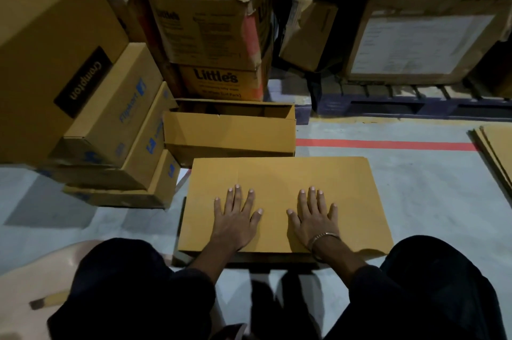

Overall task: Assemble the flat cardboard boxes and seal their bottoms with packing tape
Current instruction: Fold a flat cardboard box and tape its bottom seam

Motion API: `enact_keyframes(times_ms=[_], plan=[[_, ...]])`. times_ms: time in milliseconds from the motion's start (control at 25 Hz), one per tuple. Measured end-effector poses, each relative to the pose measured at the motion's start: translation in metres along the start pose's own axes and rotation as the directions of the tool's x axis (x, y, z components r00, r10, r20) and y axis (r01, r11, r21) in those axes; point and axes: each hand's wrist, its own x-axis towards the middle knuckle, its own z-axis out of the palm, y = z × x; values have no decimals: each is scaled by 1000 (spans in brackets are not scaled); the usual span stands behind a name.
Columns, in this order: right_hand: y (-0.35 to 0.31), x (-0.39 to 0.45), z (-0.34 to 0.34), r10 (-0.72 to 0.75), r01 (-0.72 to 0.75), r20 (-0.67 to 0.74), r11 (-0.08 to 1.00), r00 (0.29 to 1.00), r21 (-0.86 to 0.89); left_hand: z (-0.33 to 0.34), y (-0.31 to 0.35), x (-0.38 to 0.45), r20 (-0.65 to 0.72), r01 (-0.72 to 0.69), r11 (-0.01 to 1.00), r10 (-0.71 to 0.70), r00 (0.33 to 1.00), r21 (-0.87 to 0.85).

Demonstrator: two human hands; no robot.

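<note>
At the far left a leaning stack of assembled boxes [116,129] with blue print rests on the floor [415,201]; just right of it an open-topped box [230,132] lies on its side; near the person, the plain cardboard box [282,201] sits on the floor between the knees; the left hand [235,217] lies flat on its top face, fingers spread; the right hand [314,215], a bangle at the wrist, presses likewise, fingers spread; at the far right edge, flat cardboard sheets [496,151] are piled.
</note>
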Motion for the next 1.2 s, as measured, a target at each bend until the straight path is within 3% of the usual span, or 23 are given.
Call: enact_keyframes(times_ms=[240, 360, 440, 520, 560, 600, 680, 760, 800, 880, 960, 1080, 1200], plan=[[-34, -37, -55, -63, 71, -131, 995, 989, 63, -73, 12, -33, 19, 19, 999, -18, 1000, -43], [-81, -51, -104, -148, 242, -306, 924, 940, 297, -133, 1, -66, 9, 75, 983, -75, 997, -164], [-131, -68, -135, -212, 438, -511, 818, 833, 374, -168, -30, -100, -213, 83, 972, -131, 968, -221], [-197, -93, -159, -271, 595, -626, 702, 731, 390, -184, -80, -150, -481, 98, 950, -238, 844, -297], [-233, -108, -165, -329, 650, -633, 660, 700, 376, -184, -110, -177, -543, 125, 929, -309, 780, -349], [-267, -122, -166, -405, 694, -614, 628, 677, 352, -176, -139, -203, -538, 186, 904, -384, 750, -385], [-334, -149, -149, -584, 756, -489, 574, 648, 315, -146, -202, -255, -375, 410, 819, -555, 742, -400], [-389, -172, -111, -696, 749, -282, 586, 660, 307, -103, -259, -306, -201, 582, 759, -643, 739, -291], [-410, -180, -89, -718, 737, -188, 612, 670, 288, -83, -283, -329, -187, 603, 768, -639, 746, -216], [-435, -190, -45, -740, 739, -76, 651, 669, 174, -48, -317, -363, -214, 567, 821, -566, 796, -62], [-441, -191, -11, -763, 764, -48, 645, 645, 0, -28, -329, -375, -194, 549, 835, -541, 818, -13], [-439, -186, 7, -811, 789, -65, 581, 581, -201, -19, -328, -366, -154, 476, 879, -471, 869, -3], [-437, -184, 9, -821, 795, -71, 568, 567, -215, -25, -311, -356, -188, 425, 896, -443, 877, -127]])
